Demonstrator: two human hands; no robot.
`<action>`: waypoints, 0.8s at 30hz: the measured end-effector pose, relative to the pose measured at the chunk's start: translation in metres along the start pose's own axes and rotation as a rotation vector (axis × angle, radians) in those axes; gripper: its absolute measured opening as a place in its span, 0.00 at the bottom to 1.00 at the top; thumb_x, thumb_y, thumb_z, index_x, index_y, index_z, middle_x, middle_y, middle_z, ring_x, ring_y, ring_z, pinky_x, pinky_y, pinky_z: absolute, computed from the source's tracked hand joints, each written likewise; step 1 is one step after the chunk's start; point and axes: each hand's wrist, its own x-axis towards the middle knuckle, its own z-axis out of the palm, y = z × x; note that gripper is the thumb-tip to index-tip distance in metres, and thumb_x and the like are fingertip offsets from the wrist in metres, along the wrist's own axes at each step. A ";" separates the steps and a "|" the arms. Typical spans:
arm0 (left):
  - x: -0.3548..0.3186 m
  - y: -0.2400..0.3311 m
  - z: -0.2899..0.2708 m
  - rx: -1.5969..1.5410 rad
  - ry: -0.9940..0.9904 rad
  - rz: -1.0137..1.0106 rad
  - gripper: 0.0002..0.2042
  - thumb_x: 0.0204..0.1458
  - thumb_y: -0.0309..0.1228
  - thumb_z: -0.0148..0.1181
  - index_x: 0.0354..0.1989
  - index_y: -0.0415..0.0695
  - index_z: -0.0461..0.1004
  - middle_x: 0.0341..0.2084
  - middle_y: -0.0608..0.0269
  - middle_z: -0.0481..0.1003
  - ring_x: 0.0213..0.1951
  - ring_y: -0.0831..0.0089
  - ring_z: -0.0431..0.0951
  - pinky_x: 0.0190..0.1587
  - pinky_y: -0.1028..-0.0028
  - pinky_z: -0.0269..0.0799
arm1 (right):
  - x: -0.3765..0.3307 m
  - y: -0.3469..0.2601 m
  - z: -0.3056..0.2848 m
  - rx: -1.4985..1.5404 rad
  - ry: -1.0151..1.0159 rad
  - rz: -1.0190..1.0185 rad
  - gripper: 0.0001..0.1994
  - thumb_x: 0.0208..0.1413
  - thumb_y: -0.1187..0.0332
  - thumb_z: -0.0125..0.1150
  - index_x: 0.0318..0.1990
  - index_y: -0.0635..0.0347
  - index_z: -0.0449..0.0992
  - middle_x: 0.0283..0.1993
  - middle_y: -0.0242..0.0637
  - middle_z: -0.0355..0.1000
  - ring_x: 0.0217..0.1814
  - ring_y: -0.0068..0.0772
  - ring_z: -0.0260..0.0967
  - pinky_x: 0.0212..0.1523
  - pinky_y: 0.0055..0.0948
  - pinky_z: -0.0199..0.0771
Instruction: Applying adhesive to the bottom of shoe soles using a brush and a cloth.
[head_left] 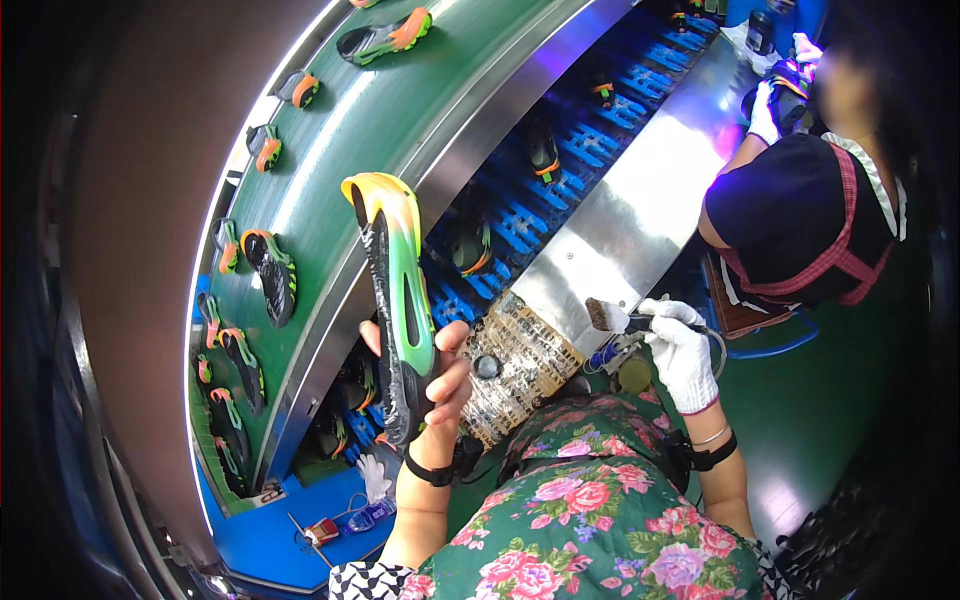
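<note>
My left hand is bare and grips a long shoe sole, held on edge. The sole is green and yellow on one face and black on the other. My right hand wears a white glove and holds a small brush with dark bristles, just to the right of the sole above a paper-covered patch of the steel counter. A round jar stands below the brush.
A green conveyor belt carries several black, green and orange soles. Beside it runs a blue slatted line with dark shoes. A steel counter lies between. Another person in a dark top works at right with white gloves.
</note>
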 end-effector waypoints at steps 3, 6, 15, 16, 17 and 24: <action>0.009 0.027 -0.003 0.131 -0.018 -0.007 0.51 0.53 0.70 0.55 0.76 0.47 0.49 0.65 0.42 0.59 0.40 0.53 0.73 0.32 0.61 0.83 | 0.001 -0.002 0.001 0.012 0.039 -0.018 0.09 0.49 0.85 0.63 0.36 0.66 0.82 0.34 0.43 0.81 0.31 0.33 0.79 0.34 0.27 0.82; 0.043 0.058 0.014 0.271 -0.034 0.064 0.53 0.49 0.65 0.65 0.77 0.48 0.48 0.68 0.34 0.52 0.47 0.49 0.70 0.42 0.56 0.84 | -0.003 -0.004 0.013 -0.020 0.007 0.019 0.07 0.49 0.85 0.64 0.35 0.66 0.82 0.32 0.42 0.80 0.30 0.34 0.79 0.34 0.28 0.81; 0.143 0.146 0.019 -0.080 0.357 0.558 0.51 0.60 0.60 0.56 0.71 0.24 0.44 0.70 0.31 0.48 0.71 0.41 0.55 0.71 0.47 0.63 | 0.003 0.010 0.026 -0.155 -0.037 0.090 0.05 0.49 0.83 0.67 0.33 0.64 0.83 0.30 0.35 0.80 0.30 0.26 0.77 0.32 0.24 0.75; 0.144 0.149 0.017 -0.081 0.357 0.556 0.51 0.60 0.60 0.56 0.71 0.24 0.44 0.70 0.31 0.48 0.71 0.41 0.55 0.71 0.47 0.63 | 0.003 0.008 0.026 -0.161 -0.034 0.103 0.05 0.49 0.83 0.67 0.33 0.64 0.83 0.30 0.36 0.80 0.30 0.26 0.77 0.33 0.24 0.75; 0.144 0.152 0.015 0.036 0.391 0.564 0.50 0.60 0.60 0.55 0.71 0.23 0.45 0.69 0.30 0.51 0.70 0.41 0.57 0.70 0.48 0.64 | 0.003 0.006 0.028 -0.166 -0.032 0.116 0.04 0.50 0.83 0.67 0.32 0.65 0.83 0.30 0.36 0.80 0.30 0.26 0.77 0.33 0.24 0.75; 0.106 0.180 0.030 0.333 0.502 0.261 0.47 0.63 0.59 0.52 0.66 0.18 0.50 0.62 0.30 0.65 0.65 0.43 0.68 0.68 0.56 0.69 | 0.003 -0.002 0.034 -0.241 -0.059 0.092 0.04 0.50 0.82 0.67 0.34 0.66 0.83 0.30 0.36 0.80 0.30 0.26 0.76 0.35 0.24 0.75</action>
